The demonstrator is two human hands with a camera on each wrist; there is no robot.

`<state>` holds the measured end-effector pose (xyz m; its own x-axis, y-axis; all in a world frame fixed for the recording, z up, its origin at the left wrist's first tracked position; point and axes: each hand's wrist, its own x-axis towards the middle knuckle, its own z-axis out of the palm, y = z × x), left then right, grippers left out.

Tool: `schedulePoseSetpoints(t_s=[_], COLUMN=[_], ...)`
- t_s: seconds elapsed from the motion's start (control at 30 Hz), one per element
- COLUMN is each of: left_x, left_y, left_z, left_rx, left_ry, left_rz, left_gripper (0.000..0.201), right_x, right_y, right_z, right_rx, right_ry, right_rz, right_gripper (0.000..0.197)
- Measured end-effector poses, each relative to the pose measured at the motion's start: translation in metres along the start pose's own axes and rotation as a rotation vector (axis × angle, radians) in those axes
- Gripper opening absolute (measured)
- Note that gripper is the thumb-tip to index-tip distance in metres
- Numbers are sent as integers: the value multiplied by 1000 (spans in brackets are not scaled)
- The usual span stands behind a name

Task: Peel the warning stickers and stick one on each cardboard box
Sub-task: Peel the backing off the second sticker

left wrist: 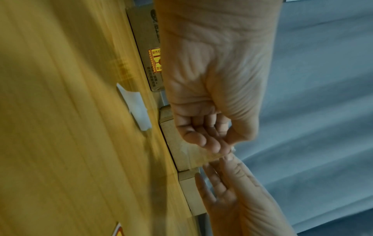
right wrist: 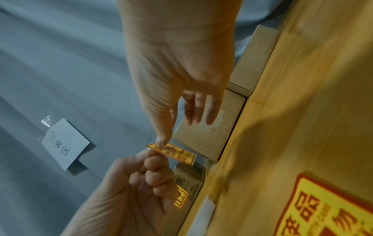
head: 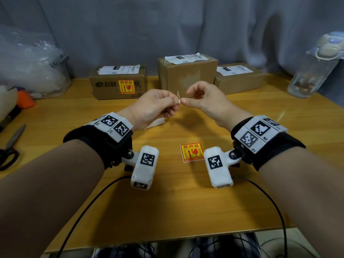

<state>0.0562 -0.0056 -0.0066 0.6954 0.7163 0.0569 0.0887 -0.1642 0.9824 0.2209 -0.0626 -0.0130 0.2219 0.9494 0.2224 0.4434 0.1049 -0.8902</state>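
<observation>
Both hands are raised over the wooden table (head: 93, 112) and hold one warning sticker (head: 179, 98) between them, edge-on in the head view. Its yellow and red face (right wrist: 173, 153) shows in the right wrist view. My left hand (head: 176, 101) pinches it with thumb and curled fingers (right wrist: 155, 161). My right hand (head: 183, 101) pinches its edge, with the other fingers (right wrist: 198, 110) straight. Three cardboard boxes stand at the back: the left box (head: 106, 86) bears a sticker (head: 127, 87), while the fronts of the middle box (head: 188, 75) and right box (head: 238, 81) are bare. Another sticker (head: 191, 152) lies on the table.
A white backing paper (head: 157, 122) lies under my left hand. Scissors (head: 11, 146) sit at the left edge, with a plastic-filled bin (head: 29, 62) behind them. A water bottle (head: 314, 67) stands at the back right. Cables (head: 89, 205) trail over the front edge.
</observation>
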Motion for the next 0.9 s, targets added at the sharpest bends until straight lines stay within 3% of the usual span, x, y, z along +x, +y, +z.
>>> schedulePoseSetpoints(t_s=[0.07,0.37,0.9], left_x=[1,2,3], left_y=[-1,-3,-14], left_z=[1,3,-7], left_rx=[1,47,48], left_ry=[18,45,145], left_rz=[12,36,-6], left_gripper=[19,18,19], right_x=[-4,-7,-6], right_y=[-3,-5,0], right_z=[2,1,2], right_rx=[28,78,140], right_ry=[-50,-86,72], right_rz=[15,50,155], right_gripper=[10,16,15])
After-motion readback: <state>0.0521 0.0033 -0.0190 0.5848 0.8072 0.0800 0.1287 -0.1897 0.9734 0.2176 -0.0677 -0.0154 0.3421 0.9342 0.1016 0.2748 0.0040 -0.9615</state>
